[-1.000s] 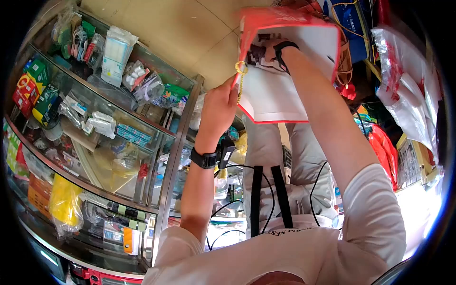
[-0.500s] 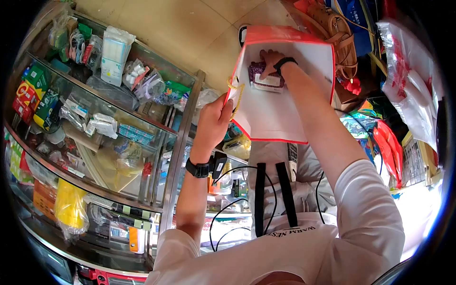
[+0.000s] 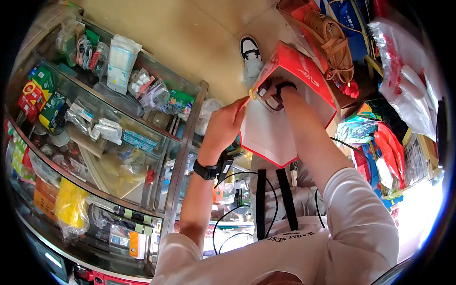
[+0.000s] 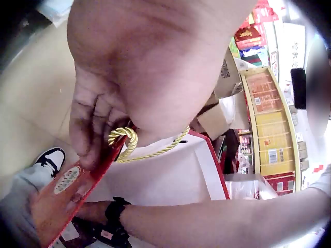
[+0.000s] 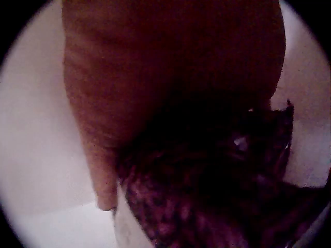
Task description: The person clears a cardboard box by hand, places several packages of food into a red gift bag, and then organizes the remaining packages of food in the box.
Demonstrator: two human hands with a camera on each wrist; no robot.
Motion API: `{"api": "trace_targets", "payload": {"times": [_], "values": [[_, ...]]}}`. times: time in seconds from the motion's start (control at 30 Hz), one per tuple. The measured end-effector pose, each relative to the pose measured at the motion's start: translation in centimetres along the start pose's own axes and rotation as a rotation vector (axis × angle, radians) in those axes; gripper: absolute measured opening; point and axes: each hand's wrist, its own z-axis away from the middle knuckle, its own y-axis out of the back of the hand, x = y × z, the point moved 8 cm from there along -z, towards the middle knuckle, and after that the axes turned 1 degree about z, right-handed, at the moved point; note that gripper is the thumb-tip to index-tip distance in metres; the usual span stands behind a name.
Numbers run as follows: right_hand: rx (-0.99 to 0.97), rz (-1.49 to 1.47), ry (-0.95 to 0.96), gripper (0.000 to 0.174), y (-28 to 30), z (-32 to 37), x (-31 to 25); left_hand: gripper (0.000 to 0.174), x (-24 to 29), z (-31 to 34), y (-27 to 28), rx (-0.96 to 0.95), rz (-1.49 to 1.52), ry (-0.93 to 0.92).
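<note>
A red paper bag with a white inside [image 3: 268, 133] hangs tilted in front of the legs. My left hand [image 3: 221, 126] pinches its upper left edge beside the yellow cord handle [image 3: 253, 93]. In the left wrist view, fingers of the left hand [image 4: 150, 67] lie against the red panel [image 4: 59, 201], close to the cord [image 4: 155, 156]. Inside the bag, my right hand [image 3: 271, 89] holds a dark purple packet with a pale label [image 3: 272, 102]. The right wrist view shows the hand [image 5: 170, 62] over the shiny packet [image 5: 191, 212], one finger along its side; the other fingertips are hidden.
Glass shelves [image 3: 173, 156] with packaged goods stand on the left. Right of the bag are tan sandals [image 3: 332, 42], clear plastic packaging [image 3: 408, 90] and a red bag [image 3: 389, 147]. A shoe [image 3: 249, 47] rests on the tiled floor above. Black cables [image 3: 218, 223] hang near the waist.
The bag has turned and come lower, showing its printed red side. My right hand and the purple packet have moved down with it, near the left edge. My left hand keeps its pinch.
</note>
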Motion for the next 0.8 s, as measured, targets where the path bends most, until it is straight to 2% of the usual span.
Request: {"api": "trace_targets", "payload": {"times": [0.13, 0.2, 0.23, 0.3, 0.33, 0.37, 0.4, 0.43, 0.47, 0.53, 0.57, 0.63, 0.7, 0.77, 0.8], "values": [[0.071, -0.022, -0.112, 0.101, -0.5, 0.8, 0.3, 0.037, 0.8, 0.0, -1.3, -0.018, -0.13, -0.047], [0.243, -0.008, -0.113, 0.089, 1.0, 2.6, -0.6, 0.038, 0.3, -0.1, -2.0, -0.025, -0.22, -0.039], [0.257, -0.017, -0.109, 0.089, 1.9, 3.1, -1.1, 0.039, -0.2, -0.5, -2.5, -0.031, -0.292, -0.042], [0.418, -0.046, -0.123, 0.078, 3.4, 4.0, -0.9, 0.041, 0.3, -0.7, -2.4, 0.049, -0.327, -0.124], [0.481, -0.068, -0.087, 0.069, 4.2, 4.1, -1.0, 0.039, -0.1, -1.1, -2.3, 0.079, -0.312, -0.085], [0.494, -0.068, -0.095, 0.069, 5.3, 4.8, -1.0, 0.038, -0.3, -1.7, -2.0, 0.11, -0.296, -0.048], [0.581, -0.15, -0.048, 0.067, 7.2, 6.3, -1.5, 0.046, -0.8, -2.3, -1.6, 0.147, -0.309, -0.027], [0.663, -0.231, 0.001, 0.065, 8.8, 7.8, -2.0, 0.046, -1.4, -3.0, -1.5, 0.146, -0.306, -0.034], [0.665, -0.226, -0.003, 0.065, 9.9, 8.7, -2.4, 0.042, -1.4, -3.5, -0.8, 0.203, -0.275, -0.075], [0.912, -0.298, 0.157, 0.062, 13.7, 11.5, -4.0, 0.032, -1.5, -4.7, 0.8, 0.265, -0.232, -0.09], [0.909, -0.289, 0.156, 0.062, 14.8, 11.8, -4.5, 0.032, -1.5, -5.6, 1.5, 0.266, -0.223, -0.089], [0.965, -0.38, 0.293, 0.057, 17.2, 12.4, -6.1, 0.029, -2.0, -7.3, 3.6, 0.34, -0.243, -0.058], [1.002, -0.407, 0.302, 0.053, 18.6, 12.0, -6.9, 0.029, -3.2, -9.4, 5.2, 0.36, -0.183, -0.019], [0.964, -0.417, 0.287, 0.054, 19.6, 10.4, -7.3, 0.028, -4.6, -12.0, 6.7, 0.38, -0.132, 0.012], [0.903, -0.436, 0.261, 0.06, 20.1, 10.2, -7.4, 0.028, -5.2, -13.0, 7.2, 0.407, -0.167, -0.035]]}}
